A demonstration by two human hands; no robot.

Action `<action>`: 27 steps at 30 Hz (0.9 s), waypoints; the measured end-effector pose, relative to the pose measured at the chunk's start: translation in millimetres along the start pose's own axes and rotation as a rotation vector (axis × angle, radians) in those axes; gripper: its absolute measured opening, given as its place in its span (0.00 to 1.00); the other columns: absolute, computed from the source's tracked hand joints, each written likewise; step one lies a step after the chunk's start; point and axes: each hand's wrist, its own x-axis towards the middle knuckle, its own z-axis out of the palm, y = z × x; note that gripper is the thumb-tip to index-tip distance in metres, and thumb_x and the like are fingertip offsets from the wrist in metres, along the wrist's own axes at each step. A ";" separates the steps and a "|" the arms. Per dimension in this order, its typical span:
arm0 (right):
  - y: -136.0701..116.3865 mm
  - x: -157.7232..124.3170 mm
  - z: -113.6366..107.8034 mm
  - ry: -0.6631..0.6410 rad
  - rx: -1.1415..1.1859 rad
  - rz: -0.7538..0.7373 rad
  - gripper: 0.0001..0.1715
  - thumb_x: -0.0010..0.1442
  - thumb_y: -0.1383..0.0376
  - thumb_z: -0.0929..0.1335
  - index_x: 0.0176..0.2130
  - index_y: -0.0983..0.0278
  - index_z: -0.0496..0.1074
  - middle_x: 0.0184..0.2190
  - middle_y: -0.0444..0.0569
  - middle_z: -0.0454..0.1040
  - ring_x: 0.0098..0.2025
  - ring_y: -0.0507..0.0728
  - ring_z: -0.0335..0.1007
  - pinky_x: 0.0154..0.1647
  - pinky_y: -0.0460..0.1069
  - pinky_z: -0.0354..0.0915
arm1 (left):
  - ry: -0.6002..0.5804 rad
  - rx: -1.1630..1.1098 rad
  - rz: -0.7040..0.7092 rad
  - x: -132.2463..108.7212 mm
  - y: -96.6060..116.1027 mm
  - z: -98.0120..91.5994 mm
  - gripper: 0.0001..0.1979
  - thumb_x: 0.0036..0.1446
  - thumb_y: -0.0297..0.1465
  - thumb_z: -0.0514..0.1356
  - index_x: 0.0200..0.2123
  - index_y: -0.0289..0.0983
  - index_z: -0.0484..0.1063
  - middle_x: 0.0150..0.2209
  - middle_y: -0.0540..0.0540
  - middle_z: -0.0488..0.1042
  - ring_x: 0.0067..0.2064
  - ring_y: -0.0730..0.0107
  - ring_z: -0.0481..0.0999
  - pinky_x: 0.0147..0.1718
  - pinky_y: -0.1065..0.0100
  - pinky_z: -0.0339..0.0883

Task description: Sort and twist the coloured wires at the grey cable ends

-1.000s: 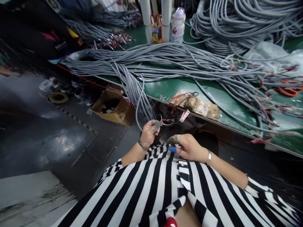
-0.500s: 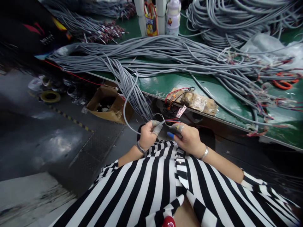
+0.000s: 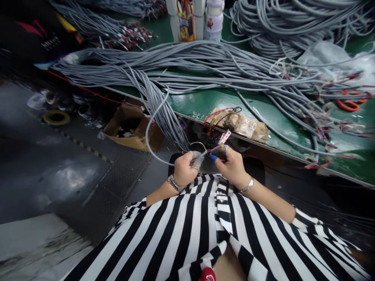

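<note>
1. At far left, a black bag (image 3: 43, 39) carries pale lettering, too blurred to read, beside a red and yellow print.
2. The grey cable (image 3: 147, 134) loops out from the hanging bundle (image 3: 164, 113), in front of the cardboard box (image 3: 131, 130). That loose loop could snag on its neighbours and tug the end free.
3. The left hand (image 3: 186, 169) has covered thumb and finger closed on this cable, close to its end; a slack pinch might let it slip.
4. Above, on the green bench, a yellow packet (image 3: 186, 27) shows printed lettering I cannot make out.
5. The cable's thin coloured wires (image 3: 210, 150) lie between the hands; a hard pull could nick or break one.
6. The pale bottle (image 3: 214, 21) bears a small picture, no legible words.
7. The right hand (image 3: 231, 168) has its blue-tipped thumb by the wires; I cannot tell whether its fingers grip them.
</note>
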 end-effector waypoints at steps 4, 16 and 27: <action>0.1 0.3 1.9 -0.009 -0.037 0.025 0.07 0.53 0.70 0.68 0.35 0.62 0.72 0.31 0.47 0.77 0.31 0.55 0.74 0.33 0.48 0.68 | -0.018 0.052 0.006 -0.2 0.0 0.2 0.06 0.56 0.30 0.61 0.37 0.35 0.76 0.34 0.44 0.80 0.34 0.68 0.79 0.35 0.70 0.73; 5.3 1.6 5.3 -0.063 0.102 0.100 0.07 0.52 0.70 0.67 0.35 0.62 0.71 0.26 0.44 0.74 0.26 0.53 0.69 0.28 0.46 0.65 | -0.009 0.195 0.062 0.6 0.3 -4.8 0.06 0.56 0.30 0.61 0.36 0.36 0.76 0.31 0.45 0.80 0.32 0.68 0.78 0.34 0.70 0.71; 1.8 1.9 7.8 -0.053 0.026 0.090 0.04 0.54 0.68 0.68 0.34 0.62 0.71 0.29 0.47 0.77 0.31 0.55 0.73 0.33 0.48 0.67 | -0.018 0.204 0.071 -0.4 2.0 -4.1 0.06 0.57 0.31 0.60 0.36 0.36 0.75 0.31 0.45 0.79 0.32 0.69 0.78 0.33 0.70 0.71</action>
